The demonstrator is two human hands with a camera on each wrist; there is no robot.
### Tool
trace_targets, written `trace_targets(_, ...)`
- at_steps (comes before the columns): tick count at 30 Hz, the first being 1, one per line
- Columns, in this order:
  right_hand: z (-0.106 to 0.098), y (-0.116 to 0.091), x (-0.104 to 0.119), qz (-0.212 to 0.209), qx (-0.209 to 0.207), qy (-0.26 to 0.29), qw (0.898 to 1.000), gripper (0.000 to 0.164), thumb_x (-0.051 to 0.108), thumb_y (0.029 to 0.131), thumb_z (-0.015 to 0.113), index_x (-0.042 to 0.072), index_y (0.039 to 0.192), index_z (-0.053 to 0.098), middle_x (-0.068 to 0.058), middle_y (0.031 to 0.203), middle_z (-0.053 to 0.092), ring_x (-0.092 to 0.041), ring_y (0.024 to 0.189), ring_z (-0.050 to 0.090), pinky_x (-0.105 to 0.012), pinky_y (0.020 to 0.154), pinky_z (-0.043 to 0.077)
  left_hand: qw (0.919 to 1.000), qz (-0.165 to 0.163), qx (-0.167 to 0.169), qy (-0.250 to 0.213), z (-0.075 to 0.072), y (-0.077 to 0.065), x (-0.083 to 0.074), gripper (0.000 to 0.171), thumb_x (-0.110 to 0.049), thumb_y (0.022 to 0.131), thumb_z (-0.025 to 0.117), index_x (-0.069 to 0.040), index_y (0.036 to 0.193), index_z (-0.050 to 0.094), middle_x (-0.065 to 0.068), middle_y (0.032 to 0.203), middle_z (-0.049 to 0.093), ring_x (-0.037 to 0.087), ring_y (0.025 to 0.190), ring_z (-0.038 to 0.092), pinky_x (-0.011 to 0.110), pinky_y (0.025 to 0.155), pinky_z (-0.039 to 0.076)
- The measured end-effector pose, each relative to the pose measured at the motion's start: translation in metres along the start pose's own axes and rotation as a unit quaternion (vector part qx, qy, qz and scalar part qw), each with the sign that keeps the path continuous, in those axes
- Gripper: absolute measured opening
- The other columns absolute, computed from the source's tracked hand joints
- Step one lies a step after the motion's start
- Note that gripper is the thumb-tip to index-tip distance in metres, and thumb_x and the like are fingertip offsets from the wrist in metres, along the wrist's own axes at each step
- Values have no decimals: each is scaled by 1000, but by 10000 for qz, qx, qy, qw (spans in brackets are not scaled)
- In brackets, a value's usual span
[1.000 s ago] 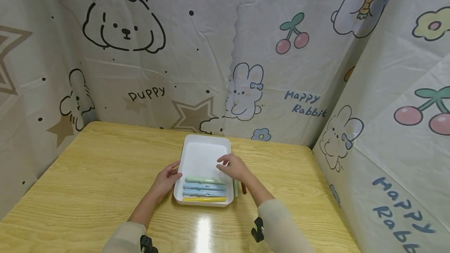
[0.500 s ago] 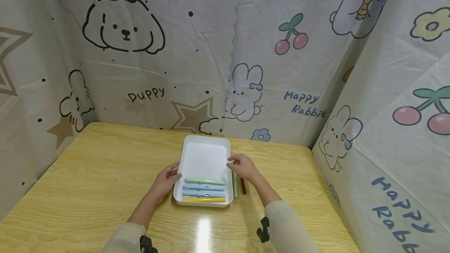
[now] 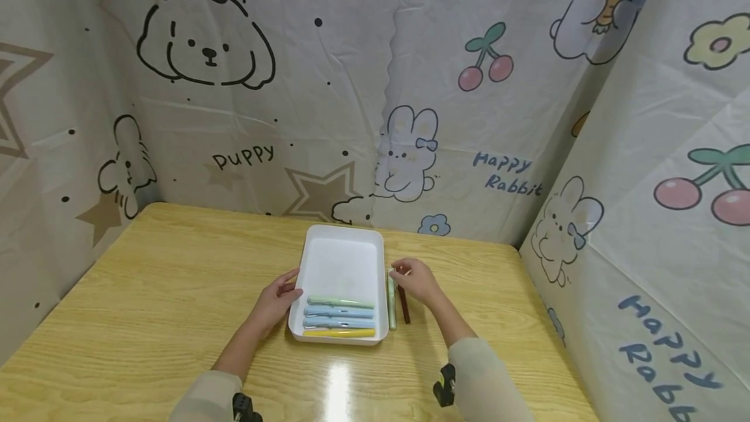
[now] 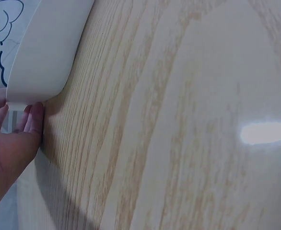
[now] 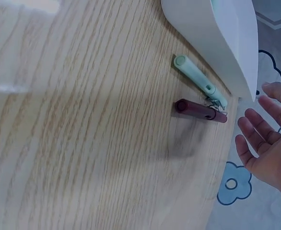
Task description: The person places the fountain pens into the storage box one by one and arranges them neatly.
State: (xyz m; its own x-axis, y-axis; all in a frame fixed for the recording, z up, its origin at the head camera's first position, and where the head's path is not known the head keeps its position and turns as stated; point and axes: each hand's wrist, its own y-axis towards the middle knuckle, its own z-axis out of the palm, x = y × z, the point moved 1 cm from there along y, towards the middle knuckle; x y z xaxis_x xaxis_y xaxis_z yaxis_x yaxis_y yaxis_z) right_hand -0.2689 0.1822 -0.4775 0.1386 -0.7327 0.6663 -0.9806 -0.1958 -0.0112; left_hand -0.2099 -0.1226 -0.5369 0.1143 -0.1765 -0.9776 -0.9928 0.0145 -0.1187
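A white tray [image 3: 346, 259] stands on the table. In its near part lie a light green pen [image 3: 340, 302], two light blue pens [image 3: 340, 312] and a yellow pen [image 3: 340, 333]. My left hand [image 3: 275, 301] holds the tray's left edge, thumb at the rim and fingers against the outer side. Beyond the tray's right side, another light green pen [image 5: 198, 79] and a dark red pen [image 5: 198, 109] lie side by side on the table. Over their far ends is my right hand [image 3: 417, 281], fingers loosely bent; the right wrist view shows nothing in it.
The wood-grain table [image 3: 193, 279] is enclosed at the back and sides by a printed cloth [image 3: 328, 83]. The tray's far end lies close to the back cloth. A bright light reflection [image 3: 338, 389] shows on the table in front.
My right hand has moved right, from over the tray's right part to above the two pens beside it. My left hand and the tray stay in place.
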Motion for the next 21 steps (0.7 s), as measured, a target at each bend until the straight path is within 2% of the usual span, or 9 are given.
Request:
trace_targets(3,-2,-1,-6,203,-52,65,9998,28,22,90,61,4,110,66,-10,98,64,-20,86,57,-27,64,48,10000,-15,25,-20,0,1,1,54,-25,93,58,-13,142,40,26,126,50,31,112,52,32,88,49)
trace_targets(8,-6,-5,-11,384,-210,116,9990,30,22,90,62,2,112,65,-14,99,64,-23,85,58,-30,65,49,9996,-260,115,-83,0,2,1,52,-17,95,54,-12,144,36,25,132,47,34,120,48,41,97,45)
trace_targets(15,-9,-9,-21,431,-452,149,9979,31,19,89,62,-3,111,65,-18,99,65,-27,91,59,-38,75,50,10000,39,67,-19,0,0,1,54,-25,93,58,-11,142,39,27,126,50,32,112,52,34,89,49)
trace_targets(21,-6,-10,-31,783,-395,232,9959,33,22,90,60,-1,114,63,-17,105,62,-27,94,57,-40,79,49,9996,-274,93,-48,1,3,1,52,-16,95,53,-12,144,36,26,132,47,34,120,48,40,97,46)
